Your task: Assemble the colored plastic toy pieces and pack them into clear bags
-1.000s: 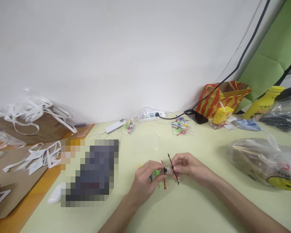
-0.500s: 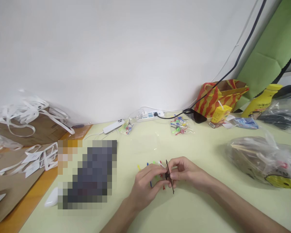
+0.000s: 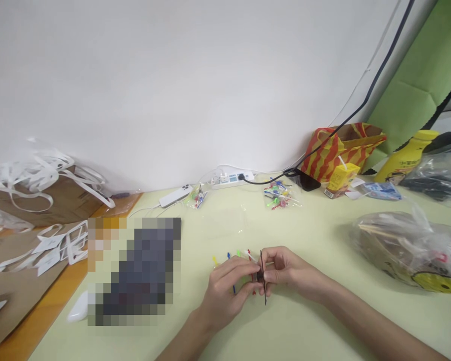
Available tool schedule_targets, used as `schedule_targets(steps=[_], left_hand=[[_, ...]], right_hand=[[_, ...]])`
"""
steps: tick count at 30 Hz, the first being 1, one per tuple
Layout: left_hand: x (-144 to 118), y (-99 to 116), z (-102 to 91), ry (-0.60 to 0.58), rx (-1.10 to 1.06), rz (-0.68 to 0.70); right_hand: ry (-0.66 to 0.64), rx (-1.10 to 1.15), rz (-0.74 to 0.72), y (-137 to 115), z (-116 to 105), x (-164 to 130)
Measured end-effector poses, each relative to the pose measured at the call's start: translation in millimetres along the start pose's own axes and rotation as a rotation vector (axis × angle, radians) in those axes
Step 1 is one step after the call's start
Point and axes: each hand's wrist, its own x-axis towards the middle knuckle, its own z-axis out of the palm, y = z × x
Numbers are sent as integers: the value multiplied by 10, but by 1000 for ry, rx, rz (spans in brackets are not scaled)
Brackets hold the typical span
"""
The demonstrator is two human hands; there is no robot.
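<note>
My left hand (image 3: 225,291) pinches a bundle of thin coloured plastic picks (image 3: 236,256), yellow, blue, green and red, fanned out over the pale green table (image 3: 285,321). My right hand (image 3: 285,273) meets it at the fingertips and grips a thin black stick (image 3: 262,278) that stands nearly upright between the two hands. Both hands hover just above the table, fingertips touching around the stick.
Small bags of coloured picks (image 3: 280,195) lie farther back, by a white power strip (image 3: 233,178) and a remote (image 3: 176,195). A plastic bag of sticks (image 3: 409,248) sits right. Striped paper bag (image 3: 338,150), yellow bottle (image 3: 406,158), brown cardboard with white strips (image 3: 41,190) at left.
The black stick has turned from a slant to nearly upright and moved down between my fingertips. My hands have drawn closer together and lower toward me.
</note>
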Motion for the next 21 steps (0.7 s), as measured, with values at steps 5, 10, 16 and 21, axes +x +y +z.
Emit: schedule_targets(steps=[5, 10, 16, 21], left_hand=[[3, 13, 11, 18, 30, 35], [6, 29, 13, 26, 66, 116], [2, 54, 36, 49, 68, 159], [39, 78, 18, 75, 91, 130]], right_hand=[[-3, 6, 0, 23, 11, 5], [-16, 21, -27, 44, 20, 4], [-59, 26, 6, 88, -1, 3], [-92, 39, -23, 34, 40, 11]])
